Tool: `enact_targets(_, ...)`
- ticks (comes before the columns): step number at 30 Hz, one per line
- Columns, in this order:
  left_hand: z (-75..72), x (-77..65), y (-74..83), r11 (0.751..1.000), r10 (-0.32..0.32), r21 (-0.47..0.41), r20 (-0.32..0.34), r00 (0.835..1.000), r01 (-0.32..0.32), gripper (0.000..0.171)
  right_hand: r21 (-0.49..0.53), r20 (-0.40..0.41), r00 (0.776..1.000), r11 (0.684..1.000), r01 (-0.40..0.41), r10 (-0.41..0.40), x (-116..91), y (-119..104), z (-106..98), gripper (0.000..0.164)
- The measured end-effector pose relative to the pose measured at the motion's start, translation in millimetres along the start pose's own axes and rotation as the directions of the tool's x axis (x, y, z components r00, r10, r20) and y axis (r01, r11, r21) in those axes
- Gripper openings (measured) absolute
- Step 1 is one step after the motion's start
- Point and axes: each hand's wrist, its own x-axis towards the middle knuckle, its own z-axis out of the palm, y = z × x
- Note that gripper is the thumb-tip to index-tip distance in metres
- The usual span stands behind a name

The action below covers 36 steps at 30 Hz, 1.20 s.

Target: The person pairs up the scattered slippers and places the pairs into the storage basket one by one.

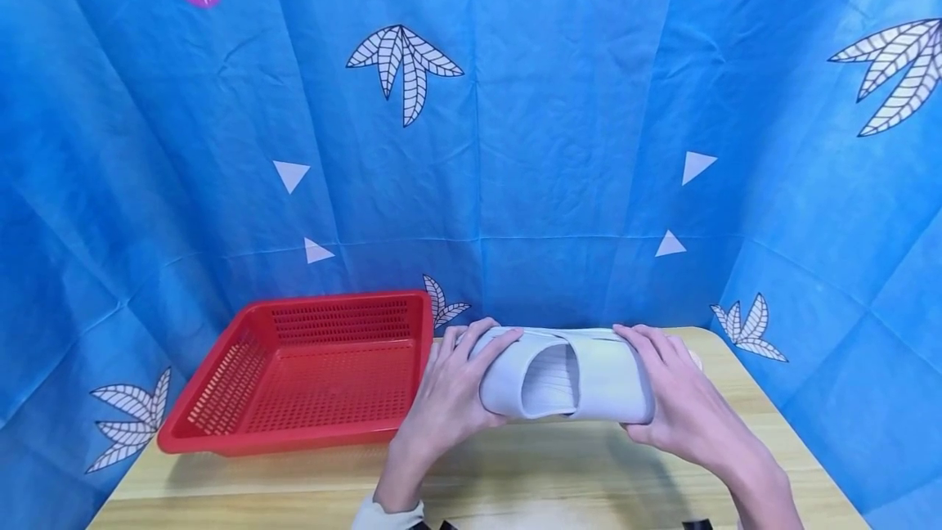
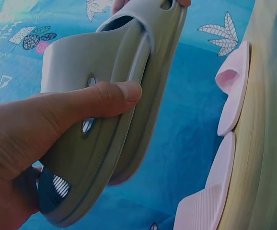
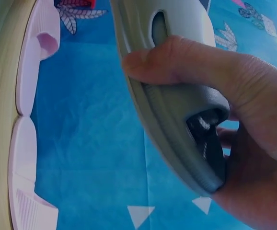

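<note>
A pair of light grey slippers [image 1: 614, 379] is held up above the table, overlapping each other with their straps facing outward. My left hand [image 1: 449, 391] grips the slipper at the left end, its thumb lying along the side of the strap in the left wrist view. At the other end, my right hand [image 1: 684, 403] grips the second slipper [image 3: 177, 110], thumb pressed on its side near a slot. Beyond them on the table, two pink slippers [image 2: 234, 86] lie end to end, mostly hidden behind the grey pair in the head view.
To the left stands a red plastic basket [image 1: 294, 440] with perforated walls and nothing inside. The wooden table [image 1: 316, 505] extends beneath both hands. A blue patterned curtain [image 1: 559, 145] hangs around the back and sides.
</note>
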Motion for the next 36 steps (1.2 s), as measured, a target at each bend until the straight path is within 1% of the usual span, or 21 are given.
enact_targets(4,0.1,0.0,0.0,1.0,0.009,-0.016,-0.004,1.0,-0.009,0.107,0.006,-0.001,1.0,1.0,0.003,-0.003,0.8,-1.8,0.6,0.121)
enact_targets(8,-0.3,0.8,0.7,0.999,0.023,-0.026,-0.023,0.999,-0.024,0.107,0.002,-0.006,1.0,1.0,0.0,0.0,0.9,-1.6,-0.3,0.122)
enact_targets(14,-0.8,1.6,2.0,0.998,0.024,-0.049,-0.024,0.999,-0.025,0.108,0.012,-0.009,1.0,1.0,0.006,-0.006,1.8,-0.7,-0.7,0.121)
enact_targets(21,-2.0,1.5,2.7,0.996,0.024,-0.081,-0.026,0.999,-0.026,0.105,0.05,-0.007,1.0,0.999,0.002,-0.002,1.5,-0.7,-1.1,0.121)
enact_targets(26,-3.3,1.7,6.1,0.994,0.026,-0.105,-0.03,0.999,-0.029,0.106,0.073,-0.006,1.0,0.997,0.002,-0.001,1.2,-2.0,-1.7,0.12)
enact_targets(29,-3.5,1.8,7.7,0.994,0.022,-0.109,-0.033,0.999,-0.025,0.106,0.074,-0.015,1.0,0.997,0.004,-0.003,1.4,-3.0,-1.4,0.12)
enact_targets(36,-1.4,3.0,10.1,0.994,0.037,-0.106,-0.043,0.998,-0.041,0.105,0.063,-0.03,0.999,0.998,0.03,-0.028,4.1,-4.9,1.3,0.119)
